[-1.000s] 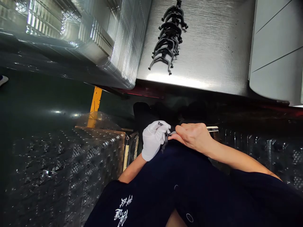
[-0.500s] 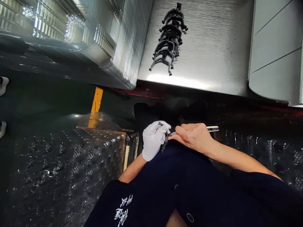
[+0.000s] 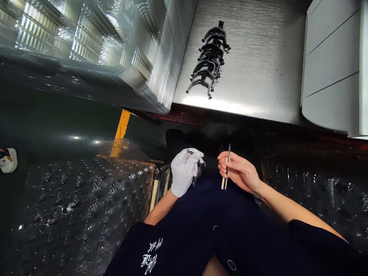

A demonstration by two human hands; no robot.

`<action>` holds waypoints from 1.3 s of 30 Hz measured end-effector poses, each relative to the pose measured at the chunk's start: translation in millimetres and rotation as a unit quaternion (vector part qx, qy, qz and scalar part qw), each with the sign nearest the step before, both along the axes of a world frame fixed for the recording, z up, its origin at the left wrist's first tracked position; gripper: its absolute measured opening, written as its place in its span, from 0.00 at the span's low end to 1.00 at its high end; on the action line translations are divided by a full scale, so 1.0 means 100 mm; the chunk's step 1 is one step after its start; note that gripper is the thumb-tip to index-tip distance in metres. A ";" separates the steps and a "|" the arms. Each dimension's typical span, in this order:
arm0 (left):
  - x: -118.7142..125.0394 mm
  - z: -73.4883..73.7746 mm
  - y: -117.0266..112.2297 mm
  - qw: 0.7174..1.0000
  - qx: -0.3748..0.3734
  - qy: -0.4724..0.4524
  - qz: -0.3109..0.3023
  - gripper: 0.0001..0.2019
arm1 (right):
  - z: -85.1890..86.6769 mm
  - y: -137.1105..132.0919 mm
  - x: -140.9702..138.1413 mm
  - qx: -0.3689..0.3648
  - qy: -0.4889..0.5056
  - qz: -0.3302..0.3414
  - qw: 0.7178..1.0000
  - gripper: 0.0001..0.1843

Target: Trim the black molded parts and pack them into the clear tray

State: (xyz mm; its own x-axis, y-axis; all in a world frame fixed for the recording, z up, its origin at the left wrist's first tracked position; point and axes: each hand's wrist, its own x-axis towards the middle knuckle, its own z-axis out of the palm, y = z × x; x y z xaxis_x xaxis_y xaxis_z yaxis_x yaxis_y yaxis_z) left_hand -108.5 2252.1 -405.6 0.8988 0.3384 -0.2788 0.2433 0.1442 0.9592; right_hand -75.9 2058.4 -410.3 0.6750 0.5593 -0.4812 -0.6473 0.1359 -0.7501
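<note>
Clip, black plastic [image 3: 198,169], is sitting above the lap, the gloved left hand [image 3: 184,172] closing firmly around most of it while one end pokes out past the fingertips. Bare right hand [image 3: 238,172] is pinching a slim knife [image 3: 226,172] between thumb and fingers, pale handle low, narrow blade pointing upward, and is staying just apart from the clip. Keeping that blade angled away from the glove and the clip braced looks like the sound way to work. Dark clothing [image 3: 230,218] is filling the space below both hands. Matching clips [image 3: 209,57] are lying in a neat overlapping row on a brushed steel table [image 3: 258,69], with stacked clear plastic trays [image 3: 94,42] beside them and more trays [image 3: 86,199] standing left of the hands.
</note>
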 end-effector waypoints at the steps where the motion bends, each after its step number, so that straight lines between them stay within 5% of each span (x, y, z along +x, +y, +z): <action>1: 0.00 0.00 0.01 1.000 0.001 -0.002 0.003 0.10 | -0.09 0.00 -0.09 0.029 0.044 -0.019 0.998 0.19; 6: 0.00 -0.02 0.04 0.999 0.033 -0.004 0.019 0.10 | -0.35 0.03 -0.41 0.107 0.116 0.024 0.987 0.27; 13: -0.03 -0.06 0.06 0.999 0.041 0.002 0.019 0.11 | -0.23 0.07 -0.33 0.092 0.083 0.058 0.991 0.30; 21: -0.04 -0.04 0.07 0.998 0.051 -0.004 0.034 0.10 | -0.28 0.02 -0.39 0.107 0.053 0.105 0.987 0.33; 30: -0.03 -0.03 0.08 0.998 0.044 -0.033 0.026 0.10 | -0.09 0.02 -0.17 0.067 0.016 0.122 0.990 0.32; 34: -0.01 -0.02 0.09 0.998 0.016 -0.041 0.035 0.11 | -0.02 -0.01 -0.08 0.007 -0.019 0.127 0.992 0.31; 39: -0.10 0.04 0.03 1.000 -0.003 -0.012 0.027 0.11 | 0.05 -0.09 -0.10 -0.163 -0.113 0.140 0.970 0.30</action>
